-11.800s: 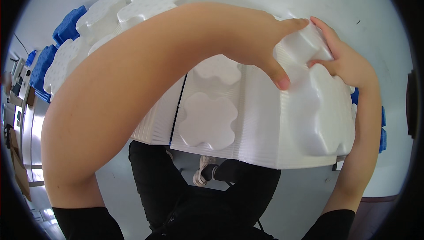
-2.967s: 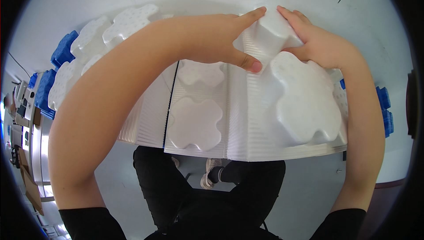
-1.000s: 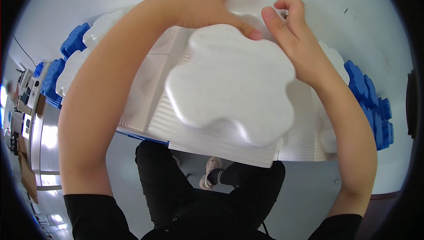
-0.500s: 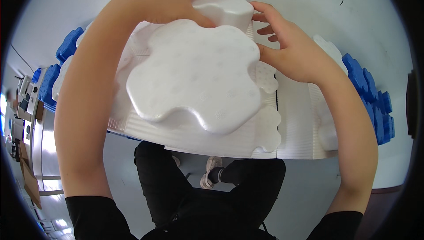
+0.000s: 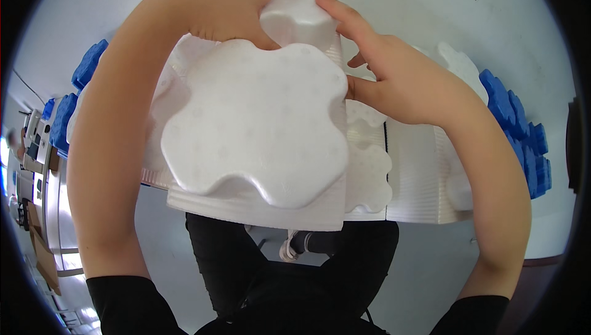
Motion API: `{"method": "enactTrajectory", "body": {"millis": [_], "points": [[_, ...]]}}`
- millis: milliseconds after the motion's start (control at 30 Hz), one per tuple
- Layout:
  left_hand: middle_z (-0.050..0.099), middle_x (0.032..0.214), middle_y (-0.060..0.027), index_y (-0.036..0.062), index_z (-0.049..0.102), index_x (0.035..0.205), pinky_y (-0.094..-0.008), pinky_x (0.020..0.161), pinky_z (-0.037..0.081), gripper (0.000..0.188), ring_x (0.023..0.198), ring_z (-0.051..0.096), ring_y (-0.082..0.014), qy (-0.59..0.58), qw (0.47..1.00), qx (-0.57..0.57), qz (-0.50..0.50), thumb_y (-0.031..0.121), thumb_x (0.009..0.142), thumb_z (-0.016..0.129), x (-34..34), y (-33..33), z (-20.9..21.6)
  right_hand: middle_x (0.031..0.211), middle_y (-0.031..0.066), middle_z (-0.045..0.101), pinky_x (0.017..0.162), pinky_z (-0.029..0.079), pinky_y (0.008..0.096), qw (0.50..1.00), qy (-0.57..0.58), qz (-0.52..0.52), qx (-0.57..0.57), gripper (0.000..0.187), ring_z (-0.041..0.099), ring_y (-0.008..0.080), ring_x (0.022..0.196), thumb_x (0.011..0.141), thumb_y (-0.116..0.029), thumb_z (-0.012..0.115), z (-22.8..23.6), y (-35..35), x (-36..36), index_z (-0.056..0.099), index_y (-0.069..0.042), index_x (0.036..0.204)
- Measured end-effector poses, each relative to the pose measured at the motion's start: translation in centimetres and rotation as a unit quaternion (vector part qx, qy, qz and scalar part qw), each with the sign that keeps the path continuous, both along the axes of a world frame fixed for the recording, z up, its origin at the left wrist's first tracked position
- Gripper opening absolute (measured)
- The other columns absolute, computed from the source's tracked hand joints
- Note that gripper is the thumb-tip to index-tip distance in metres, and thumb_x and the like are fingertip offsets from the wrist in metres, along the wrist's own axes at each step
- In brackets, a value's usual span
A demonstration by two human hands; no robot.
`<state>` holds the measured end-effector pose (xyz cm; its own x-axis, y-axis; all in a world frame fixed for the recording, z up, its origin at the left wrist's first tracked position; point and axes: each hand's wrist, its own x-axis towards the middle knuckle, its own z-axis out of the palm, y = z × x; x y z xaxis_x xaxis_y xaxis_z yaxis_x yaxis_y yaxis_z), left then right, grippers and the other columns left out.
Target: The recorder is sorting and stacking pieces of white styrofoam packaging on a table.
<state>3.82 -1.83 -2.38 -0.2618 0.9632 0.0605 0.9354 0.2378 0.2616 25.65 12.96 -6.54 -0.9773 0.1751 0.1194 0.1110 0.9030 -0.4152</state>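
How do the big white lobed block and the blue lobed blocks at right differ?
The white block looks larger; the blue blocks, clustered, look smaller. The white block lies beside the right hand; the blue blocks stand farther right, away from it. Both have wavy edges.

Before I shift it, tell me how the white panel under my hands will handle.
The panel is probably stiff: its raised lobes hold crisp outlines. Their sheen suggests a slippery surface. It looks too broad to roll easily.
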Motion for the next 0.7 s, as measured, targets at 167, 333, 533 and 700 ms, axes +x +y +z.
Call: {"method": "enactTrajectory", "body": {"millis": [167, 333, 533, 700], "points": [[0.034, 0.176, -0.0166, 0.0321, 0.019, 0.178, -0.04, 0.085, 0.062, 0.12, 0.105, 0.075, -0.0331, 0.061, 0.991, -0.1, 0.058, 0.01, 0.078, 0.081, 1.3, -0.3, 1.2, 0.151, 0.028, 0.062, 0.111, 0.052, 0.0508, 0.999, 0.011, 0.018, 0.032, 0.094, 0.065, 0.0458, 0.132, 0.104, -0.044, 0.074, -0.2, -0.6, 0.0, 0.021, -0.013, 0.176], [0.035, 0.177, -0.0107, 0.0315, 0.02, 0.178, -0.0411, 0.088, 0.062, 0.118, 0.109, 0.075, -0.0352, 0.092, 0.981, -0.147, 0.087, 0.007, 0.08, 0.08, 1.7, 0.0, 1.3, 0.154, 0.027, 0.06, 0.113, 0.052, 0.0503, 0.997, 0.035, 0.032, 0.057, 0.095, 0.064, 0.0453, 0.134, 0.104, -0.045, 0.074, -1.1, -0.5, -0.2, 0.02, -0.013, 0.176], [0.038, 0.173, -0.0113, 0.0274, 0.02, 0.178, -0.0421, 0.087, 0.062, 0.119, 0.106, 0.074, -0.0354, 0.049, 0.993, -0.088, 0.059, 0.004, 0.077, 0.079, 0.5, 0.2, 0.2, 0.152, 0.027, 0.061, 0.114, 0.051, 0.0493, 0.999, -0.035, 0.004, 0.033, 0.095, 0.064, 0.0446, 0.134, 0.104, -0.042, 0.074, 0.1, -0.4, -0.3, 0.021, -0.009, 0.175], [0.045, 0.165, -0.0129, 0.0252, 0.021, 0.178, -0.0434, 0.088, 0.061, 0.115, 0.107, 0.072, -0.0349, 0.078, 0.991, -0.102, 0.046, 0.006, 0.079, 0.078, 1.2, -0.3, 0.6, 0.152, 0.0201, 0.061, 0.112, 0.051, 0.0493, 0.983, 0.109, 0.044, 0.14, 0.096, 0.058, 0.0414, 0.14, 0.094, -0.028, 0.085, 0.4, -0.7, 0.8, 0.032, -0.016, 0.172]]}}
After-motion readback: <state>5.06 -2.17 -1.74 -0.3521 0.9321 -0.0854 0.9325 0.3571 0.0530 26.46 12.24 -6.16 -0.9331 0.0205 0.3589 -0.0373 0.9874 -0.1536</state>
